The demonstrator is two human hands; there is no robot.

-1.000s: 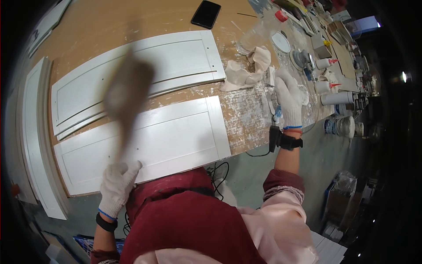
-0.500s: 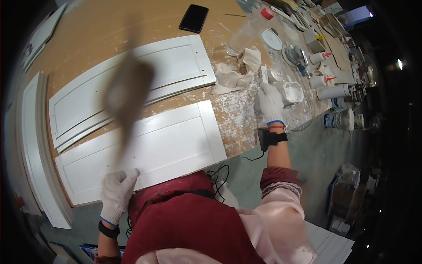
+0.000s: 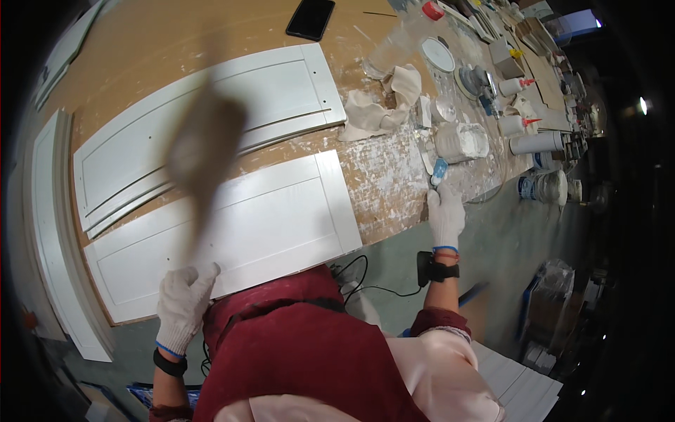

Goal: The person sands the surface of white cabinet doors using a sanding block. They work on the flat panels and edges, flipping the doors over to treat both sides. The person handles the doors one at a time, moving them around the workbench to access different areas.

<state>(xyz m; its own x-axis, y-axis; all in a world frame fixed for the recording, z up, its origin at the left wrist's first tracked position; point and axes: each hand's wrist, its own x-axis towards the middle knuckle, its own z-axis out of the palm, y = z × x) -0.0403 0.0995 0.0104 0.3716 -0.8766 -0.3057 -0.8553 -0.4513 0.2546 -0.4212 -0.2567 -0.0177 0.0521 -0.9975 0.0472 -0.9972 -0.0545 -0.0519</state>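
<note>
My left hand (image 3: 183, 306), in a white knit glove, rests on the near edge of a white framed panel (image 3: 246, 225). Its thumb and fingers are apart, with part of the fingers hidden from above. My right hand (image 3: 447, 216), gloved too, is at the bench's front edge with thumb and fingers slightly apart. Just beyond its fingertips lies a small blue-handled tool (image 3: 439, 169) with a flat, pale end, perhaps a scraper. Next to that is a tub of white paste (image 3: 463, 143).
A second white panel (image 3: 211, 112) lies behind the first, and stacked boards (image 3: 60, 232) stand at left. Farther off are a phone (image 3: 310, 19), crumpled cloth (image 3: 387, 105), a clear red-capped bottle (image 3: 404, 42), a sander (image 3: 474, 81) and glue bottles (image 3: 512, 125). A blurred brown shape (image 3: 205, 141) blocks part of the panels.
My right hand has drawn back from beside the tub toward the bench's near edge, uncovering the blue-handled tool. My left hand stays on the panel. The view has shifted slightly.
</note>
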